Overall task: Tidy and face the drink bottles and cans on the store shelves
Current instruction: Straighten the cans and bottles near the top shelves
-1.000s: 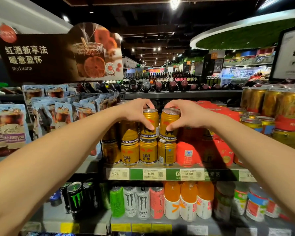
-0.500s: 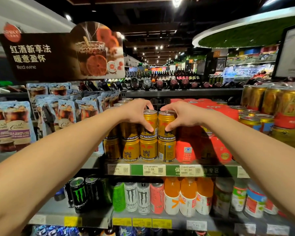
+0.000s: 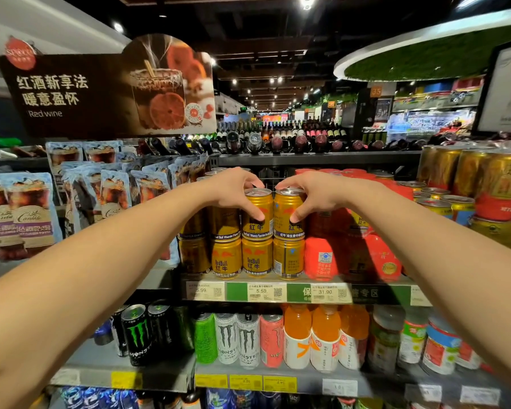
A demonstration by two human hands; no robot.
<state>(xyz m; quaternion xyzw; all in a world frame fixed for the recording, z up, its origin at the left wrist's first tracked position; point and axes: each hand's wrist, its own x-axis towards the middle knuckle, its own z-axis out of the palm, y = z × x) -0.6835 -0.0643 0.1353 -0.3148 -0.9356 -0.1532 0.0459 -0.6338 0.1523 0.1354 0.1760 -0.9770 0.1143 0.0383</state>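
Currently, both hands grip upper-tier gold cans stacked on the middle shelf (image 3: 378, 293). Left hand (image 3: 233, 191) curls round the left top can (image 3: 258, 214), thumb on its front label, fingers (image 3: 255, 181) over the rim. Right hand (image 3: 313, 193) curls round the right top can (image 3: 288, 215) in the same manner. These two cans touch side by side, each seated on a lower gold can (image 3: 257, 256). Red packs (image 3: 322, 258) stand just right of the gold cans. Monster cans (image 3: 239, 338) and orange bottles (image 3: 310, 338) stand on the shelf below.
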